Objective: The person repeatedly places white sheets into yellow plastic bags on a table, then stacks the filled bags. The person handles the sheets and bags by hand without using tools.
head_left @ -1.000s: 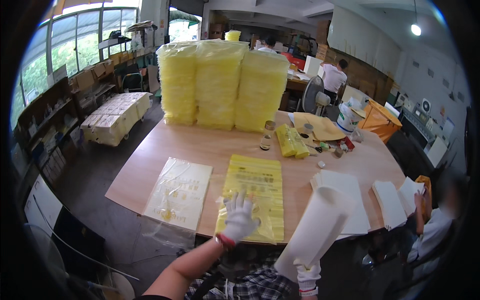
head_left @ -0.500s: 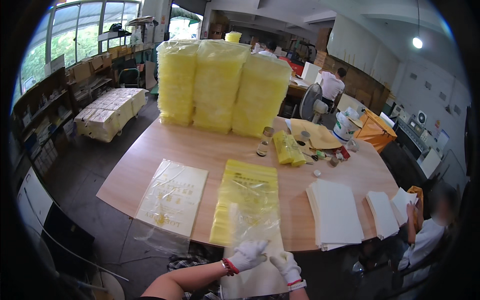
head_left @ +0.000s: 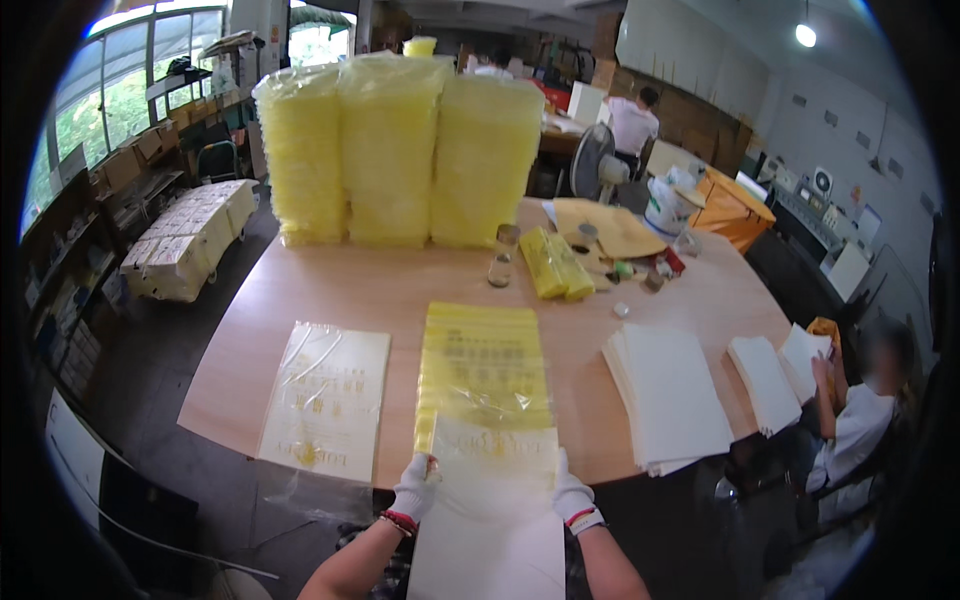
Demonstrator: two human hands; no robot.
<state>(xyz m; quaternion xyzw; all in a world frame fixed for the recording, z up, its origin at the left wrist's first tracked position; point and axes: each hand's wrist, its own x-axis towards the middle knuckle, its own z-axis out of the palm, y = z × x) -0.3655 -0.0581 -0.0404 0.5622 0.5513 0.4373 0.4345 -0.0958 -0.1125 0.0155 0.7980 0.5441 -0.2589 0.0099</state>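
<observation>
- Your left hand (head_left: 415,487), gloved, held the left edge of the white paper (head_left: 488,555); that grip was closed on it.
- Your right hand (head_left: 572,492), also gloved, had its grip closed on the right edge.
- The white paper lay between your hands at the near edge of the desk (head_left: 225,375), its lower end toward your body.
- Its far end sat under printed clear film (head_left: 510,408), over the near part of the yellow bags (head_left: 480,345).
- To your left lay a film-covered packet (head_left: 335,400), apart from them.
- To your right stood a stack of white sheets (head_left: 675,400).
- Tall yellow piles (head_left: 390,160) rose at the back, left of a jar (head_left: 501,262).
</observation>
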